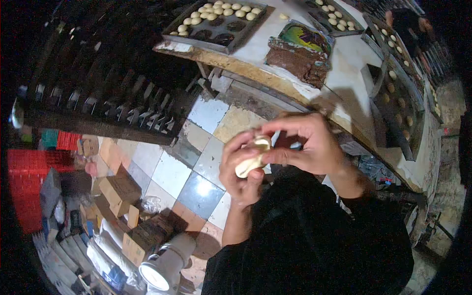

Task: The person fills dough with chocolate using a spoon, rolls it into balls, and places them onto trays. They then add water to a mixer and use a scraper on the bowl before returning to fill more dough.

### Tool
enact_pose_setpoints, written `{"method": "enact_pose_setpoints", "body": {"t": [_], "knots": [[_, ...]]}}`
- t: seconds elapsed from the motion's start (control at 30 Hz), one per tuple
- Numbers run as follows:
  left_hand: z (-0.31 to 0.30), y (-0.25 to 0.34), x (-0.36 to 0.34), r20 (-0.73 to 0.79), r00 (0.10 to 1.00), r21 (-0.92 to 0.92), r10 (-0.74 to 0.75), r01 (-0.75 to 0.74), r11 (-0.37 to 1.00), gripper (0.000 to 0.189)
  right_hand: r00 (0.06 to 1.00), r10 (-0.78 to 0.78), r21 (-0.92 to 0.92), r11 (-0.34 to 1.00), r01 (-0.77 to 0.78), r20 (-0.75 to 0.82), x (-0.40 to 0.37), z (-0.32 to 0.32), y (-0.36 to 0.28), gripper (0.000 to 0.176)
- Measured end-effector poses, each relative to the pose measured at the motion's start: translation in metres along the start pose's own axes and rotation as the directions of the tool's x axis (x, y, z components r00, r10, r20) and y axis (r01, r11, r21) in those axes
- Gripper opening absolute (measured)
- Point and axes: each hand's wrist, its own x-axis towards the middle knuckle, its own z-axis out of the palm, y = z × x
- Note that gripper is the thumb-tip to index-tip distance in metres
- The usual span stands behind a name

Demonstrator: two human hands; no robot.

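A pale piece of dough (pixel 249 166) is held up in front of my body, between my two hands. My left hand (pixel 236 169) is closed around it from the left, fingers curled over it. The fingers and thumb of my right hand (pixel 307 145) pinch at its upper right side, where a fold of the dough shows. Fingers cover part of the dough, so its full shape is hidden. On the table beyond my hands lies a brown, paste-like mass (pixel 300 63) on a colourful plastic wrapper (pixel 307 38).
A dark baking tray (pixel 228 49) with rows of dough balls stands at the table's far edge. More trays (pixel 339 33) of dough balls sit to the right. Dark racks (pixel 113 105), red crates (pixel 29 182), cardboard boxes (pixel 120 191) and a lit lamp (pixel 160 270) stand left. Another person (pixel 408 27) is at the upper right.
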Motion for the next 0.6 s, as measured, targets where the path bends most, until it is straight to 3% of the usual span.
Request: {"method": "enact_pose_setpoints", "body": {"t": [0.03,0.07,0.1,0.17,0.2,0.3,0.33,0.37,0.4,0.43,0.47,0.5,0.53,0.57,0.6], "knots": [[0.008,-0.005,0.000,0.015,0.996,0.018,0.088,-0.089,0.996,0.040,0.994,0.085,0.103,0.990,-0.091,0.065,-0.002,-0.007,0.003,0.043],[0.017,-0.010,0.003,0.016,0.976,0.177,0.216,-0.216,0.960,0.030,0.977,0.167,0.196,0.962,-0.191,0.133,-0.003,-0.013,0.004,0.047],[-0.029,0.027,-0.008,0.086,0.981,0.374,0.174,-0.193,0.907,0.033,0.997,0.015,0.144,0.989,-0.026,0.074,-0.016,0.037,0.000,0.044],[-0.018,0.025,-0.018,0.062,0.977,0.580,0.202,-0.200,0.789,0.040,0.949,-0.311,-0.239,0.918,0.315,0.055,-0.019,0.035,-0.004,0.038],[-0.013,0.024,-0.019,0.079,0.986,0.639,0.149,-0.165,0.752,0.045,0.922,-0.376,-0.406,0.832,0.378,0.089,-0.020,0.034,-0.011,0.038],[0.006,0.035,-0.009,0.175,0.984,0.690,-0.020,-0.108,0.716,0.056,0.906,-0.422,-0.537,0.756,0.374,0.036,-0.034,0.024,0.002,0.034],[0.014,0.030,-0.010,0.137,0.988,0.463,-0.076,0.005,0.887,0.056,0.890,-0.453,-0.534,0.743,0.404,0.042,-0.036,0.013,0.004,0.033],[0.023,0.019,-0.013,0.119,0.982,0.193,-0.148,0.124,0.973,0.057,0.874,-0.484,-0.533,0.728,0.431,0.045,-0.039,0.000,0.007,0.033],[0.032,0.008,-0.018,0.124,0.965,-0.091,-0.232,0.244,0.965,0.059,0.858,-0.511,-0.533,0.714,0.454,0.046,-0.042,-0.013,0.010,0.032],[0.044,0.002,-0.018,0.154,0.935,-0.361,-0.319,0.353,0.863,0.062,0.881,-0.473,-0.505,0.766,0.398,-0.022,-0.045,-0.026,0.009,0.032],[0.055,0.000,-0.012,0.287,0.920,-0.492,-0.268,0.381,0.783,0.062,0.898,-0.431,-0.469,0.813,0.344,-0.090,-0.047,-0.041,0.001,0.032],[0.068,-0.003,-0.014,0.243,0.925,-0.439,-0.292,0.373,0.817,0.052,0.908,-0.389,-0.429,0.855,0.292,-0.157,-0.049,-0.057,-0.007,0.031],[0.083,-0.011,-0.011,0.265,0.933,-0.390,-0.243,0.334,0.858,0.050,0.938,-0.218,-0.319,0.939,0.127,-0.270,-0.052,-0.070,-0.015,0.028],[0.102,-0.022,-0.007,0.291,0.940,-0.358,-0.180,0.281,0.890,0.050,0.974,-0.094,-0.208,0.977,0.050,-0.206,-0.060,-0.091,-0.009,0.024],[0.114,-0.032,-0.001,0.350,0.925,-0.214,-0.145,0.230,0.949,0.052,0.963,-0.151,-0.167,0.979,0.114,-0.224,-0.068,-0.110,0.001,0.024]]}}
